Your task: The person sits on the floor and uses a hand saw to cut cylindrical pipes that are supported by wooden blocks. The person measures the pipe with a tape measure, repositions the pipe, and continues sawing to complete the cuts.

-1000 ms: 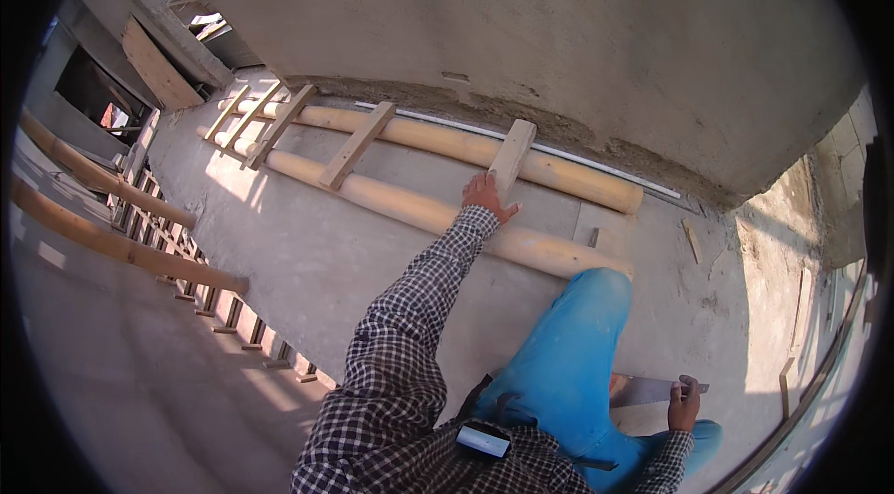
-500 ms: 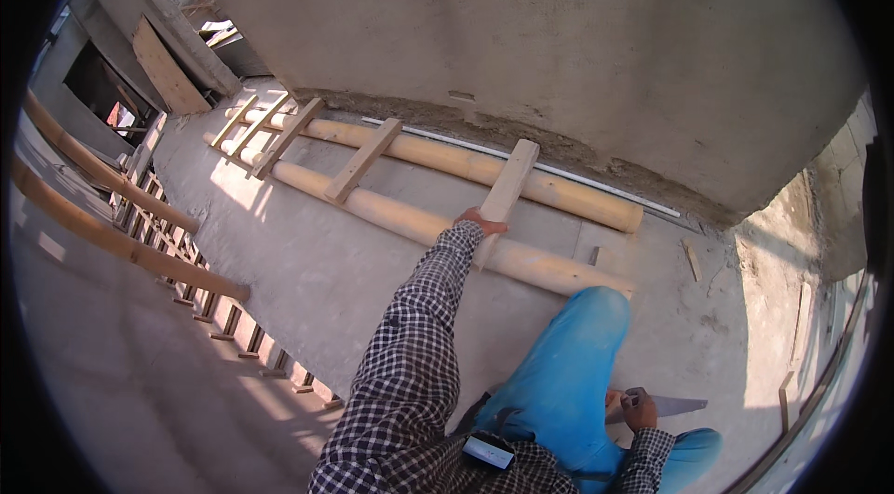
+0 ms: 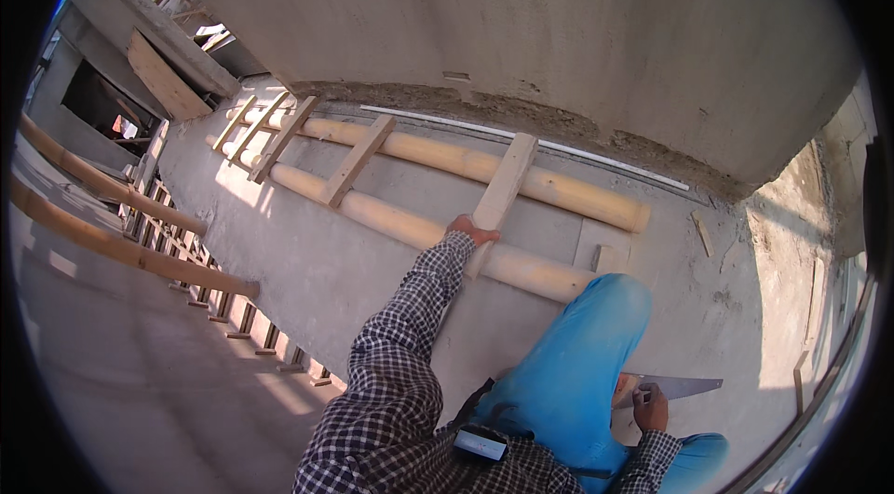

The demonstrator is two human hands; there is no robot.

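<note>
A broad, grey, rough-plastered wall [image 3: 521,47] is rising along the far side, and a dusty grey concrete floor [image 3: 298,280] is spreading beneath it. Two long, round, pale yellow wooden poles are lying side by side on that floor, the far pole [image 3: 582,196] running nearer the wall and the near pole [image 3: 391,219] running nearer the person. A bent knee in blue trousers [image 3: 568,354] is covering part of the near pole's right end. A thin white rod [image 3: 447,129] is stretching along the wall's foot. Four flat, pale wooden crosspieces [image 3: 359,159] are bridging the poles toward the left, while a fifth, a thick pale wooden plank [image 3: 510,175], is lying across both poles toward their right end. A handsaw with a grey metal blade [image 3: 691,387] is resting beside the trousers at lower right. The left hand [image 3: 473,231] is closing around the plank's lower part, just above the near pole. The right hand [image 3: 651,408] is curling its fingers in front of the handsaw; whether it is gripping it, one cannot tell. A small wood scrap [image 3: 701,233] is lying beyond the poles' right ends.
</note>
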